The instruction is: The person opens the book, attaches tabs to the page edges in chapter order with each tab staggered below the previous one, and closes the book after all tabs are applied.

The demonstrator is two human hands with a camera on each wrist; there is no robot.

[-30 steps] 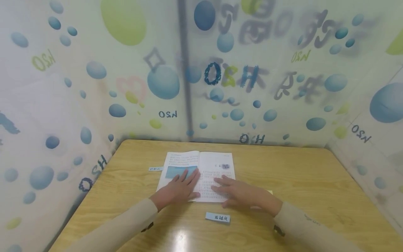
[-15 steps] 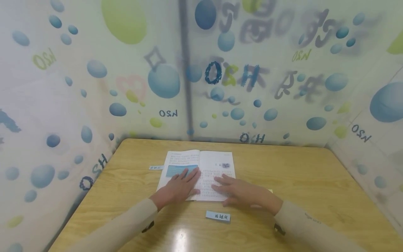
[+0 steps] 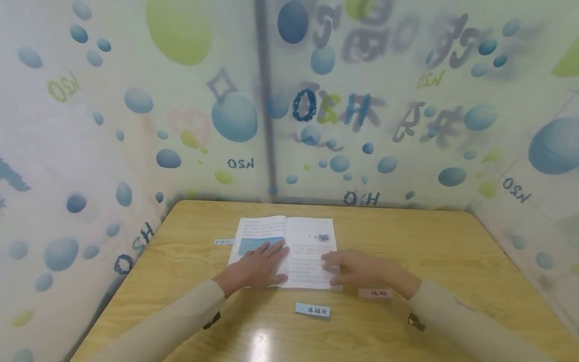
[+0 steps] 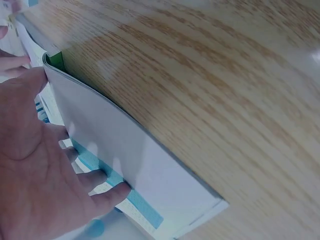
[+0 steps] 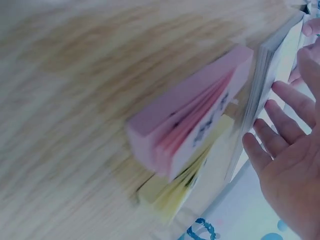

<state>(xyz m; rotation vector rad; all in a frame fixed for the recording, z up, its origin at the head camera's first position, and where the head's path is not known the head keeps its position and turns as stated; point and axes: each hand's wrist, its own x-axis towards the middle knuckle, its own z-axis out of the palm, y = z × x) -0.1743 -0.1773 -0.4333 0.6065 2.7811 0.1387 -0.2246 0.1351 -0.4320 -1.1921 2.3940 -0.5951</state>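
An open book (image 3: 304,227) with printed pages lies on the table; a blue block of print (image 3: 253,245) marks its left page. My left hand (image 3: 257,265) rests on that page, fingers spread and nearly straight, thumb near the fold. In the left wrist view the fingers lie over the book's page (image 4: 125,145). At the right page's outer edge is my right hand (image 3: 359,267), its fingers loosely bent. The right wrist view has its fingertips at the edge of the book (image 5: 261,80); whether they lift a page, I cannot tell.
A pink paper pad (image 5: 192,112) and a yellow pad (image 5: 185,187) stand right of the book. In front lies a blue strip (image 3: 312,310) with handwriting, and another blue strip (image 3: 223,242) touches or nears the book's left side. Patterned walls (image 3: 384,151) enclose the wooden table (image 3: 407,236).
My right hand has drawn back rightward from the middle of the right page to its edge, uncovering print and the pink pad. My left hand has stayed almost still.
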